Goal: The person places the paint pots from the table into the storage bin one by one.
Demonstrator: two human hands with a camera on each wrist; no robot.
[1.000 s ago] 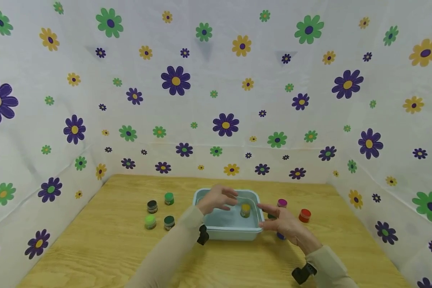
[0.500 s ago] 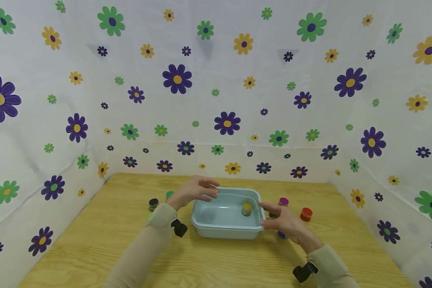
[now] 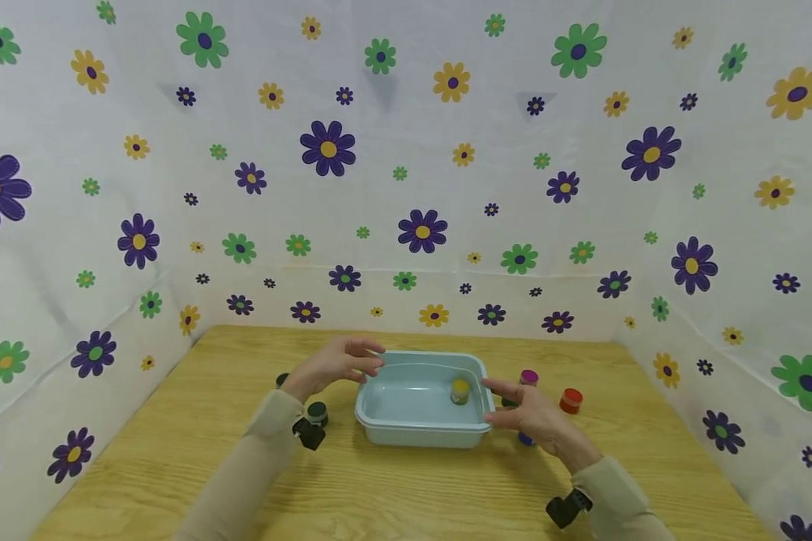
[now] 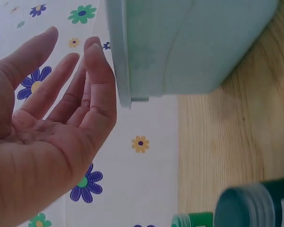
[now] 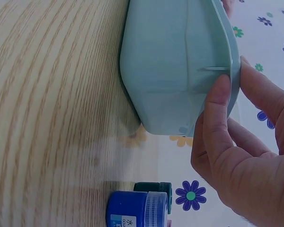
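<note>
A light blue basin point(image 3: 422, 437) stands on the table with a yellow-lidded jar point(image 3: 460, 391) inside, towards its right end. My right hand point(image 3: 541, 421) pinches the basin's right rim; in the right wrist view the thumb and fingers point(image 5: 217, 92) lie on either side of that rim. My left hand point(image 3: 334, 366) hovers at the basin's back left corner, fingers loosely bent and holding nothing. In the left wrist view the left hand point(image 4: 61, 104) is beside the basin wall point(image 4: 189, 52), with a dark green jar point(image 4: 255, 203) below.
Left of the basin are a dark green jar point(image 3: 317, 413) and a black-lidded jar point(image 3: 282, 379), partly behind the left arm. To the right are a magenta-lidded jar point(image 3: 529, 377), a red jar point(image 3: 571, 400) and a blue jar point(image 3: 526, 438). A flowered sheet surrounds the table.
My left hand has moved left, from over the basin to its back left corner, and the arm now covers some left jars. My right hand keeps its place on the rim.
</note>
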